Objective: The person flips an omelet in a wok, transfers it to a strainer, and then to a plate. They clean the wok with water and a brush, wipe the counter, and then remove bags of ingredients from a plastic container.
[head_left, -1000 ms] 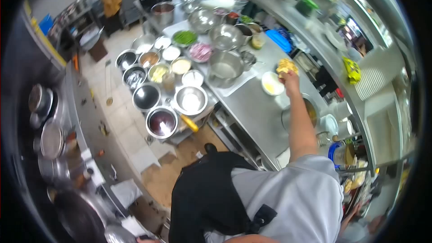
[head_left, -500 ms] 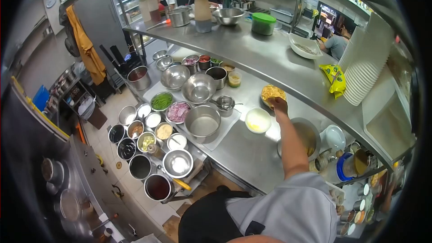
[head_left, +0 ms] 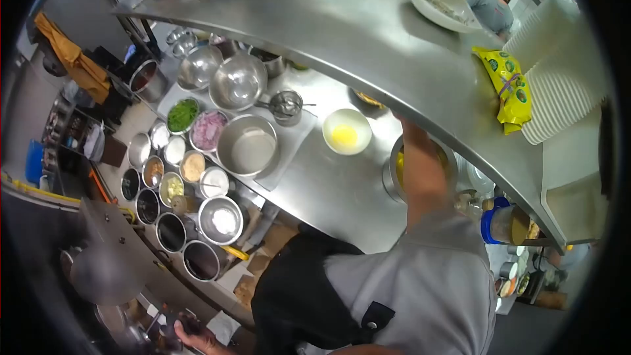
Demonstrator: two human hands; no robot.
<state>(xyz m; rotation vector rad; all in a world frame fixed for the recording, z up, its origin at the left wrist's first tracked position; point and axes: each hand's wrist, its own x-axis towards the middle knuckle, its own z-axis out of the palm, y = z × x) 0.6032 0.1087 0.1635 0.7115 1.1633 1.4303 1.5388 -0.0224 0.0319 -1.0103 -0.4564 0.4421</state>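
My right forearm reaches over the steel counter [head_left: 315, 184], and its hand is hidden under the edge of the raised shelf. Beside that hidden hand, the rim of a bowl with yellow food [head_left: 369, 99] peeks out. A white bowl with yellow liquid [head_left: 346, 132] stands to its left. Under the forearm is a large steel bowl [head_left: 394, 172] with something yellow inside. My left hand [head_left: 192, 335] is low at the bottom left, near dark items and pans; what it holds, if anything, is too blurred to make out.
The steel shelf [head_left: 315, 23] crosses above the counter, with a yellow packet [head_left: 509, 89], stacked white containers [head_left: 559, 102] and a white dish [head_left: 442, 3]. Steel bowls, sliced onions [head_left: 209, 129] and several pots stand left. A co-worker [head_left: 493, 6] is at the back right.
The view has shifted closer to the shelf, which now covers my right hand and most of the yellow food's bowl. My left hand has come into view at the bottom left.
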